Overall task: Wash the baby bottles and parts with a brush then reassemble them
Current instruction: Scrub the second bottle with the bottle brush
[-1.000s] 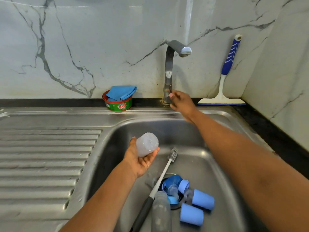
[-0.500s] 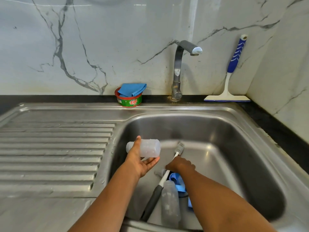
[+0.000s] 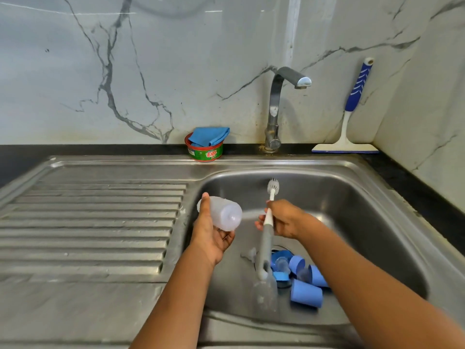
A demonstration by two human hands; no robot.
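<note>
One view only, head-worn wide-angle camera: looks forward and down from over the near rim of the sink (image 3: 327,197), facing the marble wall (image 3: 201,59) beyond the hands. Close range: left hand (image 3: 211,235) and right hand (image 3: 286,219) sit just below frame centre, forearms (image 3: 176,298) entering from the bottom edge, bottle (image 3: 224,214) and brush (image 3: 266,243) bristles resolved. Tap (image 3: 275,109) stands beyond the right hand; draining board (image 3: 88,222) runs out left of the left hand.
</note>
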